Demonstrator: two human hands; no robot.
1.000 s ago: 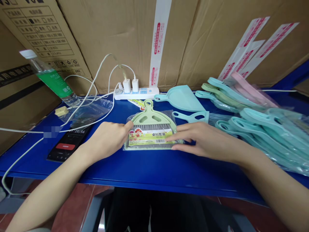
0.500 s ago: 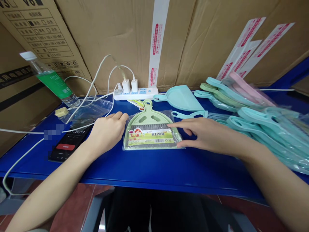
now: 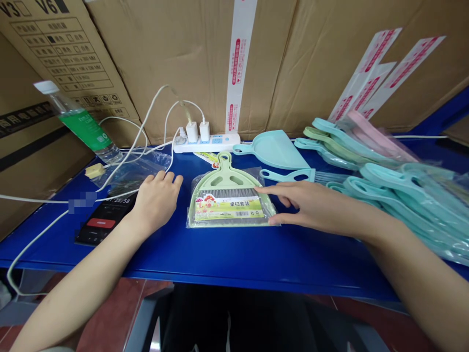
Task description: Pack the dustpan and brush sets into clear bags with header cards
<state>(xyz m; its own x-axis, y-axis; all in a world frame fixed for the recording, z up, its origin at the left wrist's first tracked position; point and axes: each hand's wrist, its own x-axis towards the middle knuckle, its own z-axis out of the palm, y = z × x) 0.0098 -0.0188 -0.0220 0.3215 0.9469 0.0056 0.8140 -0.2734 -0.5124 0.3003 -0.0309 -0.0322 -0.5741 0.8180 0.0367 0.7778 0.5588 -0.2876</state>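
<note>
Bagged green dustpan-and-brush set (image 3: 229, 208) on blue table (image 3: 227, 254), handle pointing away, long axis front-to-back, right hand (image 3: 308, 205) spread across its edge, left hand (image 3: 157, 200) spread flat beside it

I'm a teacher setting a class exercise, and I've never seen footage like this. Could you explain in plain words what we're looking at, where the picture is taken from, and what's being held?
No machine appears here. The two arms belong to a person wearing a camera on their head, so the view looks forward and down at their hands, much as they see them.

On the blue table lies a dustpan and brush set in a clear bag. The right hand reaches over the bag's right edge, with its fingertips on it. The left hand rests beside the bag, holding nothing.

Further right are a pale blue dustpan and a pile of bagged brushes. A phone, a plastic bottle and a power strip lie to the left and behind, against cardboard boxes.
</note>
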